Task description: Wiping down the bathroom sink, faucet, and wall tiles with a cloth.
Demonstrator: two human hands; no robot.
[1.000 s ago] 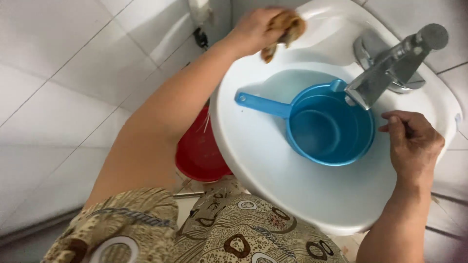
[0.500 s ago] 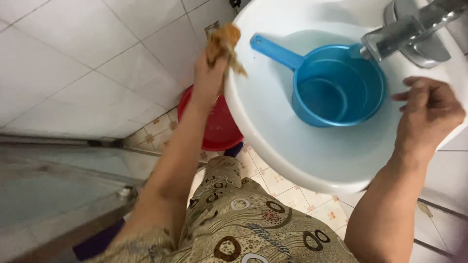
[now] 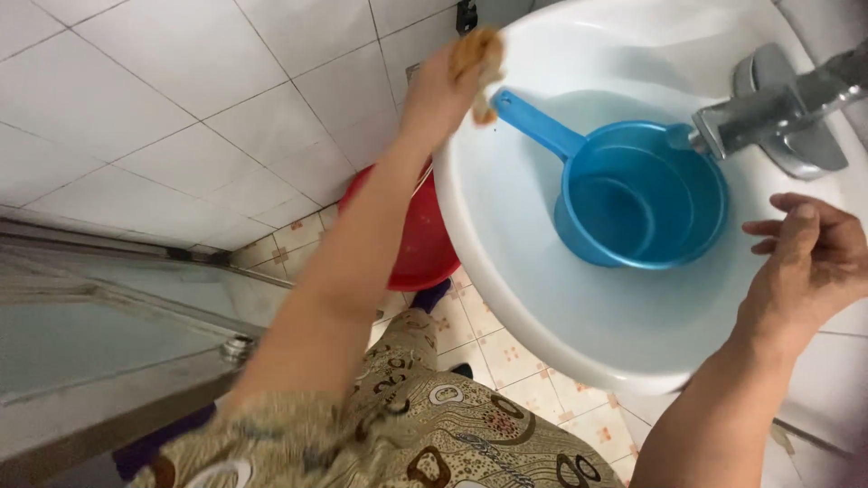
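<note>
Patterned cloth in tan and brown, the person's own garment (image 3: 434,434), fills the bottom edge of the view. Both bare forearms rise out of it toward a white sink (image 3: 579,334) that hangs over a floor of small patterned tiles (image 3: 506,339).

The right hand (image 3: 809,262) rests on the near right rim of the sink, just below the tap. Its fingers (image 3: 778,226) are half curled and loose, grasping nothing; the thumb points up along the rim.

Inside the basin lies a blue plastic dipper (image 3: 637,199), a round scoop with a straight handle (image 3: 538,126) that runs up and to the left toward the far rim. The bowl of the dipper sits directly under the spout of a chrome tap (image 3: 768,108), which is fixed at the right side of the sink; the spout's end is just above the dipper's rim. Whether water is running cannot be told.

Below the sink's left edge, on the floor, a red bucket (image 3: 420,239) shows partly, hidden in part by the left forearm and the basin.

Farthest off, the left hand (image 3: 443,86) is at the far left rim of the sink. Its fingers are clenched around a brownish-yellow rag (image 3: 476,59), bunched up, which is pressed against the rim just beside the end of the dipper's handle. White wall tiles (image 3: 181,117) stand behind and to the left.
</note>
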